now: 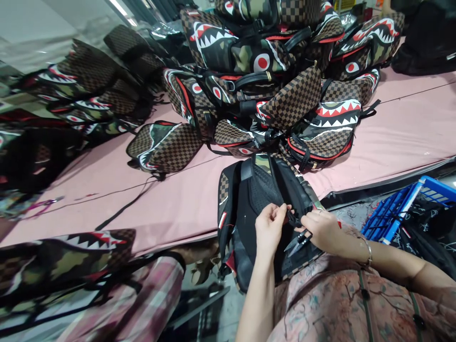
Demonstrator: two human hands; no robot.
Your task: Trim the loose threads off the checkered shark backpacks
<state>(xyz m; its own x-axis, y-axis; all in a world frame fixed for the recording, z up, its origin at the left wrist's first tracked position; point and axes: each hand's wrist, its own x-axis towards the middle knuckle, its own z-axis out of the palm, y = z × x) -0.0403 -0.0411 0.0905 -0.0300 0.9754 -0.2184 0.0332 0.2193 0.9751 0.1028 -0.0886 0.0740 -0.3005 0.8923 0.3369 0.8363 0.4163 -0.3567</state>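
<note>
A backpack rests back side up on the table edge and against my lap, its black padded back and shoulder straps facing me. My left hand is closed in a pinch over the padding, its fingertips on a black strap of the bag. Close beside it, my right hand is wrapped around a pair of small thread snips, whose blades point down and to the left. The right fingertips also come close to the same strap; whether they touch it I cannot tell.
A pink-covered table bears a heap of checkered shark-mouth bags. More bags are stacked at the left. Another person in a plaid sleeve has a bag at lower left. A blue crate stands at right.
</note>
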